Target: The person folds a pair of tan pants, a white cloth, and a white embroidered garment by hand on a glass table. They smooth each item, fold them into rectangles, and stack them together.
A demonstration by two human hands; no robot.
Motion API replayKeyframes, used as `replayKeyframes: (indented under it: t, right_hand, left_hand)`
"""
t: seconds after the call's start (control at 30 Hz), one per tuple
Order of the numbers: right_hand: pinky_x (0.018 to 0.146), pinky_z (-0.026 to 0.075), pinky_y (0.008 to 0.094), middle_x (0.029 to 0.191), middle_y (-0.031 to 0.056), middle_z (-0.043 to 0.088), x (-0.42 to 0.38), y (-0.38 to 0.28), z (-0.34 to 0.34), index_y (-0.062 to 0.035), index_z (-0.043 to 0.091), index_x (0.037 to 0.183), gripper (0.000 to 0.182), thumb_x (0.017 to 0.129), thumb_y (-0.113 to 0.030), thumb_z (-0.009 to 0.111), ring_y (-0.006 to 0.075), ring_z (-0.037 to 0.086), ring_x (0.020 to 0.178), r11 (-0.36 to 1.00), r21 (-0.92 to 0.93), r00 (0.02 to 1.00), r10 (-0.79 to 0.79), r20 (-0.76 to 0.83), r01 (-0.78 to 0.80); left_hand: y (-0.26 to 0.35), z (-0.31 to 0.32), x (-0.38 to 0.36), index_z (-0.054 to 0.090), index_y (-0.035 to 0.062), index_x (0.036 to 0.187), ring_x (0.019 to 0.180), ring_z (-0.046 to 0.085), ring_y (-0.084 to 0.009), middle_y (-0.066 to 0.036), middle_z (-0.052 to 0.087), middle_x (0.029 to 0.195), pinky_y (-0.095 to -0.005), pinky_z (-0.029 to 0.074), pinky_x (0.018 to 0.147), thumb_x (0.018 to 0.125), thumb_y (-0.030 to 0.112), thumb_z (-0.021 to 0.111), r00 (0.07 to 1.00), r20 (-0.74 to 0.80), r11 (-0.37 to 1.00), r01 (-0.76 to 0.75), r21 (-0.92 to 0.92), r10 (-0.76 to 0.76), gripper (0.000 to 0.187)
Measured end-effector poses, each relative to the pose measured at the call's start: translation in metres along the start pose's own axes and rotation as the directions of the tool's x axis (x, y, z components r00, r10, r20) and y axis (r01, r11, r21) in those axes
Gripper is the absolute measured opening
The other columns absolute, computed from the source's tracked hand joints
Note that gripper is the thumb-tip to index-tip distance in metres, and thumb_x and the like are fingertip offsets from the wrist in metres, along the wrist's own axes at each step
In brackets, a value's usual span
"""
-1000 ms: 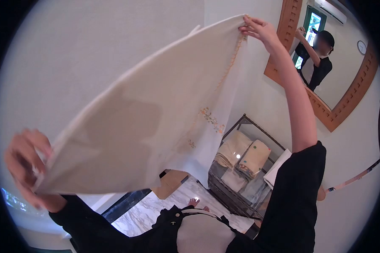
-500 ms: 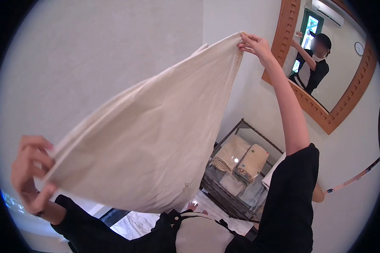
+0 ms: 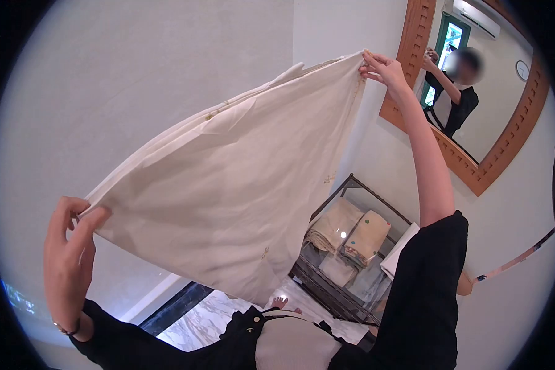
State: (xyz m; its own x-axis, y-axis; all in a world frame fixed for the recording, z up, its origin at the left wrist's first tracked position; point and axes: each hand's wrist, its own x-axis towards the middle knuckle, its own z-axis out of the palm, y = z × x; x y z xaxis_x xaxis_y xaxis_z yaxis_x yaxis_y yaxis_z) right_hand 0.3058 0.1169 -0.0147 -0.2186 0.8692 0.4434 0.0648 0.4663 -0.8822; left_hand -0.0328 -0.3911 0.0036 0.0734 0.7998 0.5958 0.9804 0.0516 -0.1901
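Observation:
A large cream cloth (image 3: 228, 179) with small embroidered sprigs hangs stretched between my two hands. It looks folded in layers along its upper edge. My left hand (image 3: 71, 246), low on the left, pinches one corner between thumb and fingers. Higher up on the right, my right hand (image 3: 383, 71) grips the opposite corner with its fingertips. The cloth's lower part drapes down in front of my body, its bottom point near my apron.
A wood-framed mirror (image 3: 496, 166) hangs on the right wall, reflecting a person holding cloth. Below it stands a glass cabinet (image 3: 351, 177) with folded cloths (image 3: 367, 237) inside. A plain pale wall (image 3: 154, 68) rises ahead; marble floor (image 3: 194, 327) shows below.
My left hand has moved to the right and turned, still pinching its corner. My right hand has shifted slightly right. The cloth's top edge now shows separate layers and small folds.

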Motion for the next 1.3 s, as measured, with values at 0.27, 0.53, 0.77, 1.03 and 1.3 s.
replayKeyframes:
  t: [0.27, 0.53, 0.77, 1.03, 1.3]
  right_hand:
    - [0.075, 0.058, 0.0264, 0.090, 0.0096, 0.067, -0.002, 0.000, 0.000, 0.0049, 0.062, 0.111, 0.045, 0.087, -0.033, 0.068, 0.0135, 0.067, 0.078, 0.999, -0.040, 0.999, 0.026, -0.018, -0.027]
    - [0.067, 0.059, 0.0286, 0.094, 0.0123, 0.067, 0.012, 0.012, 0.041, 0.0057, 0.062, 0.111, 0.038, 0.089, -0.024, 0.067, 0.0154, 0.068, 0.075, 0.999, -0.040, 0.998, 0.009, 0.064, -0.006]
    - [0.061, 0.058, 0.0264, 0.086, 0.0100, 0.069, 0.009, 0.004, 0.094, 0.0048, 0.066, 0.104, 0.030, 0.089, -0.021, 0.066, 0.0137, 0.068, 0.069, 0.998, -0.030, 0.996, -0.044, 0.084, 0.047]
    - [0.065, 0.058, 0.0273, 0.086, 0.0090, 0.067, -0.006, -0.014, 0.109, 0.0053, 0.064, 0.105, 0.037, 0.089, -0.028, 0.065, 0.0132, 0.066, 0.070, 0.989, -0.132, 0.979, -0.039, 0.201, 0.066]
    - [0.054, 0.055, 0.0264, 0.072, 0.0123, 0.068, -0.036, -0.040, 0.121, 0.0091, 0.066, 0.092, 0.038, 0.084, -0.028, 0.064, 0.0164, 0.068, 0.060, 0.949, -0.281, 0.976, -0.089, 0.201, 0.144]
  left_hand:
    - [0.011, 0.004, 0.001, 0.068, -0.0010, 0.097, 0.073, 0.054, -0.0251, -0.011, 0.052, 0.089, -0.0422, 0.046, 0.068, 0.059, -0.001, 0.074, 0.852, -0.249, 0.859, -0.357, 0.366, 0.460, 0.038]
    - [0.063, -0.011, 0.016, 0.060, 0.0124, 0.093, 0.086, 0.060, -0.0265, -0.005, 0.058, 0.091, -0.0479, 0.047, 0.085, 0.072, 0.002, 0.071, 0.645, -0.136, 0.513, -0.702, -0.495, 0.752, 0.026]
    - [0.121, 0.016, 0.009, 0.054, 0.0062, 0.075, 0.079, 0.058, -0.0224, -0.006, 0.049, 0.074, -0.0491, 0.045, 0.094, 0.068, 0.010, 0.062, 0.546, -0.262, 0.331, -0.754, -0.568, 0.796, 0.011]
    - [0.124, 0.030, 0.009, 0.057, 0.0183, 0.107, 0.067, 0.062, -0.0178, -0.002, 0.054, 0.083, -0.0325, 0.052, 0.061, 0.076, 0.006, 0.059, 0.375, -0.132, 0.373, -0.927, -0.041, 0.917, 0.034]
    - [0.053, 0.080, 0.058, 0.050, 0.0109, 0.115, 0.056, 0.059, -0.0304, -0.010, 0.061, 0.073, -0.0390, 0.046, 0.050, 0.081, 0.007, 0.056, 0.838, 0.308, 0.884, -0.369, -0.288, 0.450, 0.035]
